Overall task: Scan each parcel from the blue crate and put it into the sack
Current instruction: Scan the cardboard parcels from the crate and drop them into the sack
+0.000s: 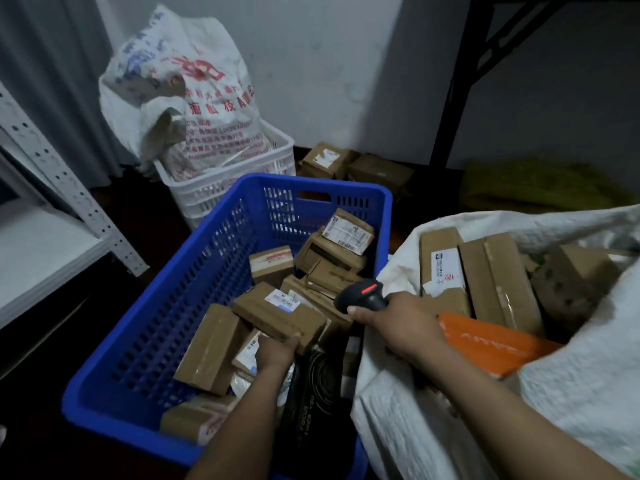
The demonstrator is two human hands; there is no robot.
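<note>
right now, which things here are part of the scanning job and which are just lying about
Job: blue crate, parcel the left hand grips, barcode scanner in right hand, open white sack.
Lying about: white crate with printed sack, floor boxes, shelf.

Blue crate (207, 271): I have room along the left wall. Parcels (211, 348) crowd the right side. Sack (398, 427) mouth gapes open beside it.
</note>
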